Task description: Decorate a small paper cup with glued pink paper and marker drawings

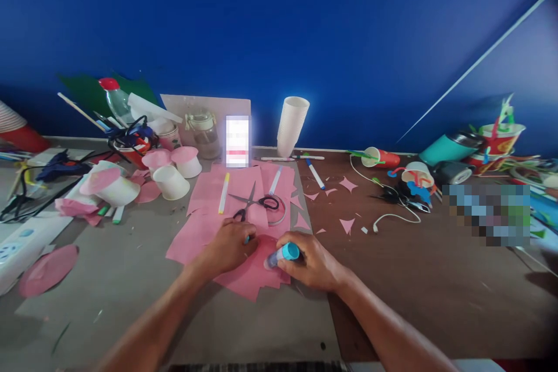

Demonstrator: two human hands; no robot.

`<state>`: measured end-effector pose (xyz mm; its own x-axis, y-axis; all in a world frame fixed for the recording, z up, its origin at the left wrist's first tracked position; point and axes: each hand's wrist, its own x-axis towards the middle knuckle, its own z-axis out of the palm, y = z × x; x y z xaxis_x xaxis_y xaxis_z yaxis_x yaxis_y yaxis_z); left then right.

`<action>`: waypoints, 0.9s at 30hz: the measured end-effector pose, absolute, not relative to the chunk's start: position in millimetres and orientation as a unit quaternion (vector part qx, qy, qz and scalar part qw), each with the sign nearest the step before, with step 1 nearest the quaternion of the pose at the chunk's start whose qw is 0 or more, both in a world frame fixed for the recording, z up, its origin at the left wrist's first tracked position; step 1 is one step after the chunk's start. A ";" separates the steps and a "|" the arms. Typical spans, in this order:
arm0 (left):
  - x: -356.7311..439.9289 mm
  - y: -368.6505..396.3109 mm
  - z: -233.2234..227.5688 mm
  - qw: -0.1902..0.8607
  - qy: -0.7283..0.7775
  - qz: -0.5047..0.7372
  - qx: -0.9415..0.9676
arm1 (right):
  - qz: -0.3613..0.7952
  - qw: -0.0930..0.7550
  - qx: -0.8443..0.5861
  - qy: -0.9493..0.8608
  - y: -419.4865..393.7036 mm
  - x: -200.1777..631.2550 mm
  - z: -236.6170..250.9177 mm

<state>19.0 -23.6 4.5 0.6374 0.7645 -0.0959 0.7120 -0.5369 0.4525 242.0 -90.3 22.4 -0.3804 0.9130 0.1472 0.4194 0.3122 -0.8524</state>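
Nearest, two bare forearms angling in from the near edge and converging over the grey surface (131, 279). Right hand (311, 264) curled palm-down, grip closed round a small blue-capped glue stick (284, 254), long axis lying nearly level, running right to left, white tip aimed at the pink paper circle (261, 247) just left of it. Left hand (231, 244) flat-knuckled, fingers bent and pressing that circle down onto the loose pink paper sheets (209, 197); something bluish tucked under the fingers, too hidden to identify, so grip there unclear. Glue tip and circle touching or nearly so, right hand the one carrying the tool, left hand nearer the circle's middle.

Just beyond the hands, black-handled scissors (255, 202) lying open on the sheets, with a yellow marker (224, 192) to the left. Farther left, upturned white paper cups with pink tops (172, 174). Farther right, pink paper offcuts (347, 203) scattered on the brown part of the surface. Far back against the blue wall (279, 29), a tall stack of white cups (291, 125).
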 end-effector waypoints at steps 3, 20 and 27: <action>19.5 -23.9 5.5 0.227 0.423 0.049 0.876 | 0.387 0.325 -0.449 -0.737 -91.5 240.6 19.8; 18.0 -22.6 15.6 0.228 0.427 0.044 0.874 | 0.483 0.484 -0.460 -0.566 -83.9 261.5 25.8; 19.1 -24.7 22.9 0.280 0.425 0.042 0.860 | 0.500 0.432 -0.449 -0.601 -83.5 259.0 29.2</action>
